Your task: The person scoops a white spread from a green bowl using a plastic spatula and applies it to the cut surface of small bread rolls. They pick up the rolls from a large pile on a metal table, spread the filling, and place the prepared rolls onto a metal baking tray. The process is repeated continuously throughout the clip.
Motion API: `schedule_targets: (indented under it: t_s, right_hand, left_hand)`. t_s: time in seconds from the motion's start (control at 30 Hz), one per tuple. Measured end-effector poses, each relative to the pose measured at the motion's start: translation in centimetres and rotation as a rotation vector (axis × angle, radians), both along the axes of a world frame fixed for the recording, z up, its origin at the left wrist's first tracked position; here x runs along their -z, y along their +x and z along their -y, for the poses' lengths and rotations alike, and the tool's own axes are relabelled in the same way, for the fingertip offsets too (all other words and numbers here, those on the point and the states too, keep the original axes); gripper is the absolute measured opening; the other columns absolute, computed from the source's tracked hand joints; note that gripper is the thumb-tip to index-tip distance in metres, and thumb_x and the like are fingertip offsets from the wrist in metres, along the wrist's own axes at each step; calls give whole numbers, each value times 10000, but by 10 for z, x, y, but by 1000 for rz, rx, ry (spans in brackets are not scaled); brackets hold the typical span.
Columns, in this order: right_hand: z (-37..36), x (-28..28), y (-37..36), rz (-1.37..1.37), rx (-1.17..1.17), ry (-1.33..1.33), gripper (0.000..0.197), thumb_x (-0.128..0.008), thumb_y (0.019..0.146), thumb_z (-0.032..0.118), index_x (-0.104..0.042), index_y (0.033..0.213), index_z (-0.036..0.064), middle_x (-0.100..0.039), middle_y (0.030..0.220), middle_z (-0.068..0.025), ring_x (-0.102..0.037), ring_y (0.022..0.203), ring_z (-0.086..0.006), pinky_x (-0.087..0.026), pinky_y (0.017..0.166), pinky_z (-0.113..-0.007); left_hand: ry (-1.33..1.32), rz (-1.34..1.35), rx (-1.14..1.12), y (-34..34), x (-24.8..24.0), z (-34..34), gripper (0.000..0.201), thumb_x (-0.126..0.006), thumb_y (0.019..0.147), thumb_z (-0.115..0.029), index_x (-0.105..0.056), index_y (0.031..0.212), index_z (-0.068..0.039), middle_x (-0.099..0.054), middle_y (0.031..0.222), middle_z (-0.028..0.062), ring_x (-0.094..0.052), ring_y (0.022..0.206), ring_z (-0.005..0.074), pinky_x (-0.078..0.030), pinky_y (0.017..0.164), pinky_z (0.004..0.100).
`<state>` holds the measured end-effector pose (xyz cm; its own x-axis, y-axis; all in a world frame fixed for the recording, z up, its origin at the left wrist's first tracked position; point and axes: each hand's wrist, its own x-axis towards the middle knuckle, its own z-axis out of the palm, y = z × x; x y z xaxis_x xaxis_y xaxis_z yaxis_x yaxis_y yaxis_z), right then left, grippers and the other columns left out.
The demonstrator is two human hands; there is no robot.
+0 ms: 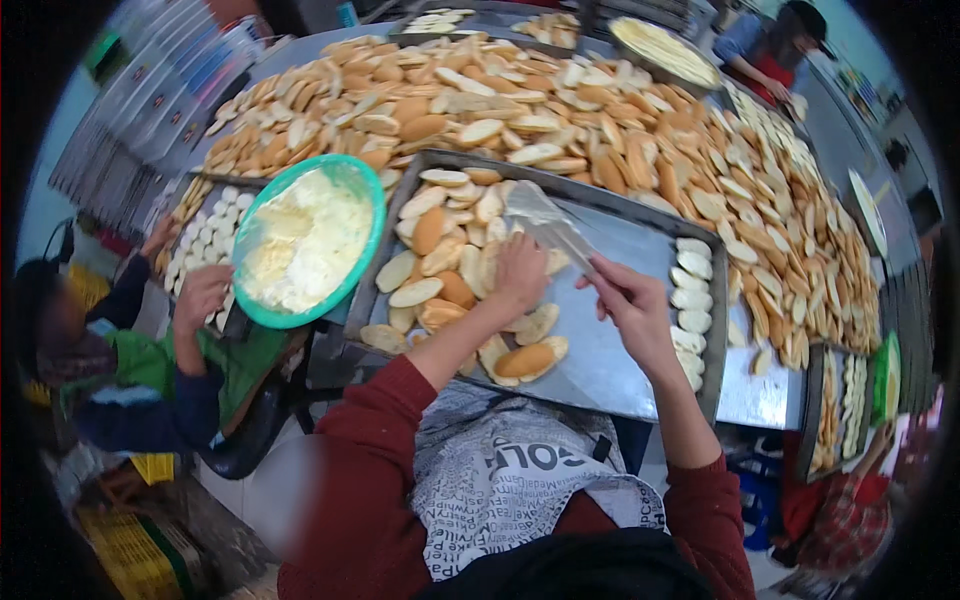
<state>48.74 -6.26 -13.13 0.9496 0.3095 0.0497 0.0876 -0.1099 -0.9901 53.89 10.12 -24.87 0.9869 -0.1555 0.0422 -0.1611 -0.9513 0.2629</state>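
My left hand reaches into the bread slices heaped on the left side of a metal tray. Its fingers are bent down on a slice, and their tips are partly hidden. In my right hand is a spreading spatula, gripped by its handle, its wide blade smeared with cream and pointing up-left just beyond my left hand. Cream-coated slices line the tray's right side in a column. Left of the tray, a green bowl holds pale cream.
A large heap of bread slices covers the table beyond the tray. At left, a co-worker's hand is beside the bowl, near another tray of coated pieces. Another person works at the far right. A round cream-filled pan stands behind.
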Motion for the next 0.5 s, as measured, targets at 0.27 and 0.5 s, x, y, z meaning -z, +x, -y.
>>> schedule_targets:
  t_s: [0.27, 0.5]
  right_hand:
    - [-181, -11, 70, 789, -272, -669, 322, -606, 678, 75, -720, 966, 162, -645, 703, -157, -623, 624, -295, -484, 575, -391]
    - [-260, -6, 78, 1052, -635, -814, 188, -651, 590, 92, -732, 756, 125, -631, 642, -152, -628, 624, -308, -489, 562, -398]
  left_hand:
    - [-671, 57, -43, -31, 7, -28, 289, -549, 832, -238, -571, 1020, -20, -617, 933, 177, -573, 962, 309, -425, 852, 417]
    - [-1395, -377, -416, -99, -27, -67, 559, -220, 979, -467, -457, 1240, -33, -567, 950, 52, -528, 746, 129, -458, 630, 284]
